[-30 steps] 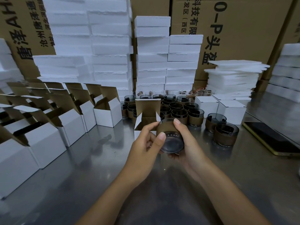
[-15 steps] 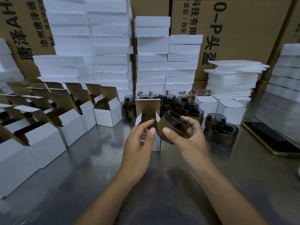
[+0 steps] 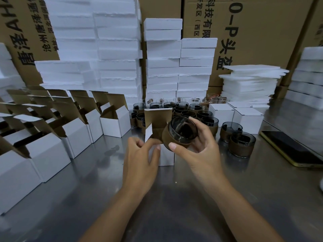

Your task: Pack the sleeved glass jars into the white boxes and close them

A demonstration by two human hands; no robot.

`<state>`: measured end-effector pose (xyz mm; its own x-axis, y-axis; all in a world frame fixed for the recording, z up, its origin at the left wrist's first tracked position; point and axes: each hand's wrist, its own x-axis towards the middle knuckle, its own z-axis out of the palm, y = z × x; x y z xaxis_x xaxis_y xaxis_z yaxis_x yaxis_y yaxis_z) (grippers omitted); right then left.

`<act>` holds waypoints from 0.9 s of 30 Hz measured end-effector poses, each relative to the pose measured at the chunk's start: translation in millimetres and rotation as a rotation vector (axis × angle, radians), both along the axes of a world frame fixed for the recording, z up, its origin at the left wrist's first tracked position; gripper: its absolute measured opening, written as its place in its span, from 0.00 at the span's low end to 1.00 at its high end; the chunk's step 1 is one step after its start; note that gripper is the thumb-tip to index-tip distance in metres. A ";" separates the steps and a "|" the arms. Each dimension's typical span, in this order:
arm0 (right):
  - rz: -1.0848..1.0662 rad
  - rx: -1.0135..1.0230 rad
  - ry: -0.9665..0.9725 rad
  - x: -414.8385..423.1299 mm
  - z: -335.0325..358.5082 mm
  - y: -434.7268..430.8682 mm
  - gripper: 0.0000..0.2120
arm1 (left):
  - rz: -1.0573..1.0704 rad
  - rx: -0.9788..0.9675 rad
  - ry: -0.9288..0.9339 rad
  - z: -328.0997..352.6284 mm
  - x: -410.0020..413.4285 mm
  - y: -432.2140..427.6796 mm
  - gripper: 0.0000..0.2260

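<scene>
Evidently early: the right hand [image 3: 201, 154] gripped 1 tilted jar [image 3: 180, 133] just above the open box [image 3: 166, 156], whose front flap the left hand [image 3: 139, 159] pinched. Only 2 closed boxes [image 3: 248, 119] stood nearby; many loose jars [image 3: 188, 109] and empty boxes [image 3: 115, 123] awaited packing.

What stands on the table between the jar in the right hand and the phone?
Two upright sleeved jars stand there, close together, as the head view shows.
</scene>
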<state>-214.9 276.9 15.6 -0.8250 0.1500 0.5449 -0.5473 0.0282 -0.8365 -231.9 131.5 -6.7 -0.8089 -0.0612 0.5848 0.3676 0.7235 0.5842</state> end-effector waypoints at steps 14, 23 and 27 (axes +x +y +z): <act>-0.016 0.036 0.027 9.0 6.4 -1.6 0.26 | -0.343 -0.072 0.123 7.4 14.5 8.9 0.06; -0.157 0.044 0.070 5.3 1.8 0.5 0.33 | -0.324 -0.127 0.138 8.3 15.4 9.3 0.02; -0.233 0.162 0.172 7.0 2.9 0.4 0.26 | -0.327 -0.130 0.148 8.9 15.4 9.3 0.01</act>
<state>-207.9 277.3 18.5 -0.6726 0.2235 0.7055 -0.6434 0.2944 -0.7067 -216.5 140.7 2.1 -0.6793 0.2685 0.6829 0.6649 0.6190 0.4180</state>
